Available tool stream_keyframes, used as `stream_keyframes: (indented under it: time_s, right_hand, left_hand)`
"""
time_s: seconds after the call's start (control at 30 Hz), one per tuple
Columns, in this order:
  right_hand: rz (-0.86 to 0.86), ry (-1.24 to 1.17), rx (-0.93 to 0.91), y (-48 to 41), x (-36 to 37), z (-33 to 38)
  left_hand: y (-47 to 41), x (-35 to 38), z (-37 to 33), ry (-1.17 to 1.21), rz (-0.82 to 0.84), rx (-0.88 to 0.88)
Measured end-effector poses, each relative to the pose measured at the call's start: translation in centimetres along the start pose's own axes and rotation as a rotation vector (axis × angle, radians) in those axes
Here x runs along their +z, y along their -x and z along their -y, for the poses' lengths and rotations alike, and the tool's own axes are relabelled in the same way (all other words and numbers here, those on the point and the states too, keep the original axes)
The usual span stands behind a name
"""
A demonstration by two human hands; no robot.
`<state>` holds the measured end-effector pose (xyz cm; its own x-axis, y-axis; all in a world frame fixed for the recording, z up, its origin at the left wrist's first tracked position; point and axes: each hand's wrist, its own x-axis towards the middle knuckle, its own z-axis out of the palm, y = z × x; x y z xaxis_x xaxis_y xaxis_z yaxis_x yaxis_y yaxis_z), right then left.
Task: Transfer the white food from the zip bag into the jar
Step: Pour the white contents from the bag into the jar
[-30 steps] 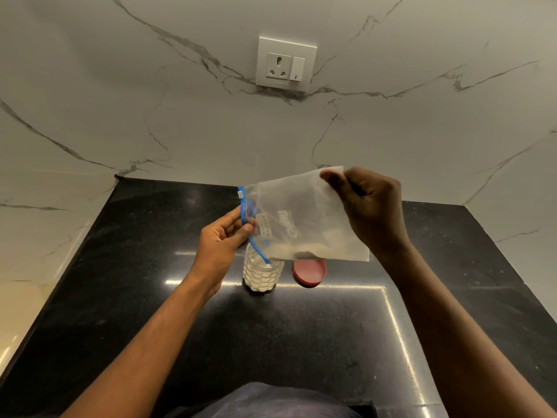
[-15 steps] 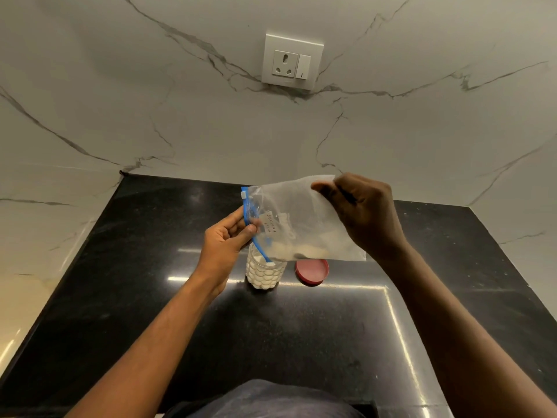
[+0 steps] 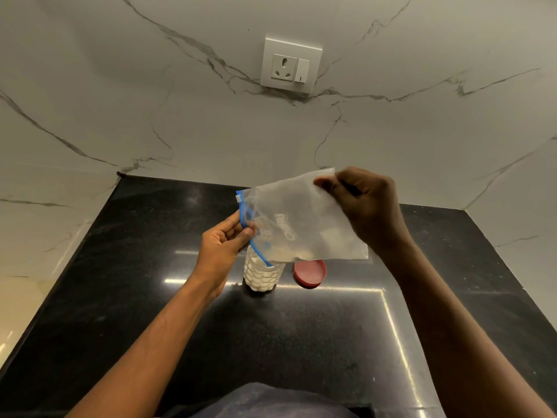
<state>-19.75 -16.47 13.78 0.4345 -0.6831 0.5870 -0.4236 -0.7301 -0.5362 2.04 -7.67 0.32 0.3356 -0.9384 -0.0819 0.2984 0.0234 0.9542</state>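
White marble-look walls veined in grey (image 3: 150,116) close around a polished black desk (image 3: 150,297) on three sides, with a white socket and switch plate (image 3: 291,65) set into the back wall. Strips of light reflect off the dark surface. Above the desk, a person holds a clear zip bag (image 3: 304,224) tilted, its blue-edged mouth pointing down and left, the lower end of the blue strip at the rim of a jar (image 3: 262,274). The left hand (image 3: 221,248) pinches the blue zip edge between thumb and fingers, the other fingers curled. The right hand (image 3: 367,206) is closed on the bag's raised upper corner, lifting its far end. A little white food (image 3: 301,253) lies along the bag's lower edge. The jar, clear with a dimpled wall, stands upright on the desk directly beneath the bag's mouth and is filled with white food most of the way up. A red lid (image 3: 310,273) lies flat on the desk just to the right of the jar.
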Motion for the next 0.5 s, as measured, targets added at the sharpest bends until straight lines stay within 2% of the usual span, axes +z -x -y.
stream_keyframes:
  time_s: [0.07, 0.17, 0.27, 0.37, 0.43, 0.5]
  right_hand:
    - [-0.031, -0.027, 0.024, -0.07, -0.21, 0.00]
    - [0.025, 0.002, -0.029, 0.18, -0.14, 0.31]
    - [-0.031, -0.039, 0.027, -0.13, -0.33, 0.23]
    - [0.044, -0.027, -0.015, 0.12, -0.31, 0.64]
    - [-0.009, -0.046, 0.017, -0.01, -0.32, 0.84]
    - [0.017, -0.045, 0.010, -0.03, -0.25, 0.90]
  left_hand:
    - [0.10, -0.02, 0.16, 0.004, 0.004, -0.003]
    - [0.10, -0.06, 0.20, 0.019, -0.005, -0.010]
    - [-0.02, 0.02, 0.21, 0.033, -0.002, -0.005]
    - [0.06, 0.07, 0.13, 0.045, 0.000, -0.014]
    - [0.02, 0.06, 0.30, 0.054, -0.008, -0.016]
    - [0.11, 0.01, 0.47, 0.063, -0.012, -0.032]
